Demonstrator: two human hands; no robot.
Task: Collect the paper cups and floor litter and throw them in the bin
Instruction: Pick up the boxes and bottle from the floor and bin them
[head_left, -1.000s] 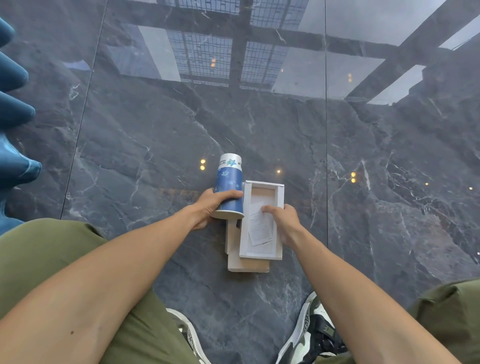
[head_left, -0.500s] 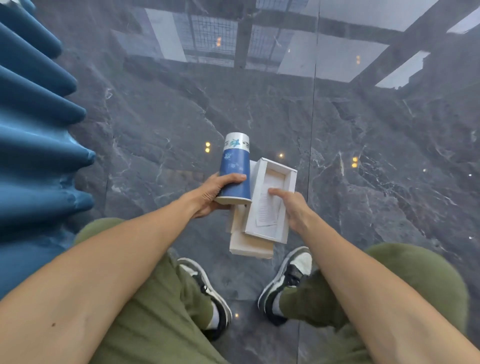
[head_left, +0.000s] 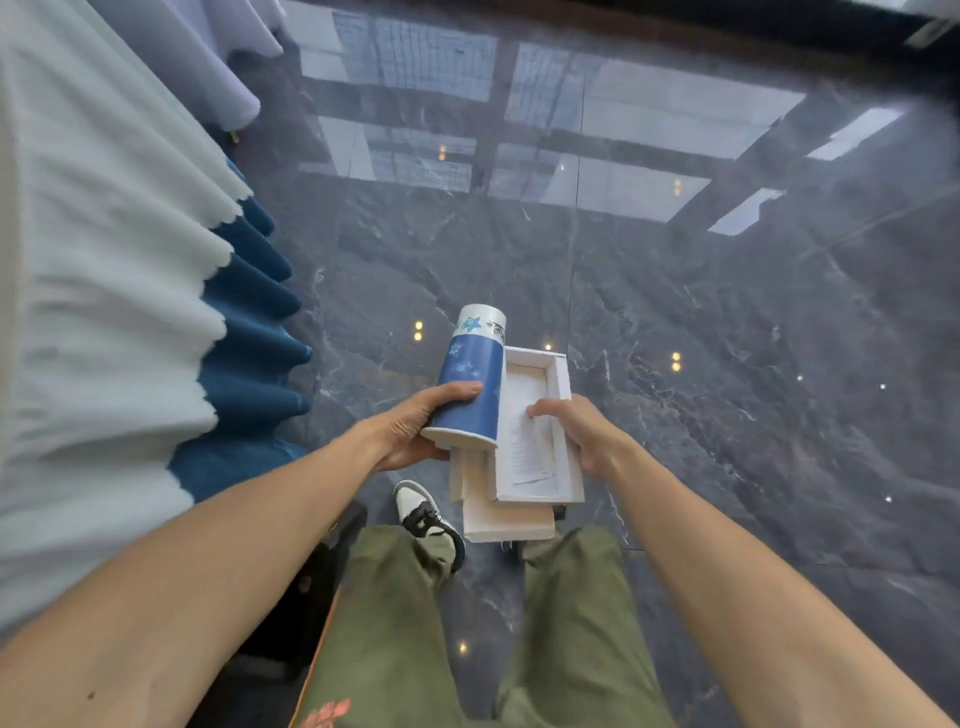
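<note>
My left hand grips a stack of blue and white paper cups, held with the rim toward me and the base pointing away. My right hand holds an open white cardboard box with a printed paper slip inside, the thumb pressing on the slip. A second flat white box piece sits under it, partly hidden. Both are held above the dark marble floor. No bin is in view.
A table skirted in white cloth over blue pleats stands close on my left. My green trousers and one sneaker show below. A dark object lies by my left leg.
I have risen from a crouch to standing, lifting the cups and boxes off the floor. The skirted table has come into view on the left.
</note>
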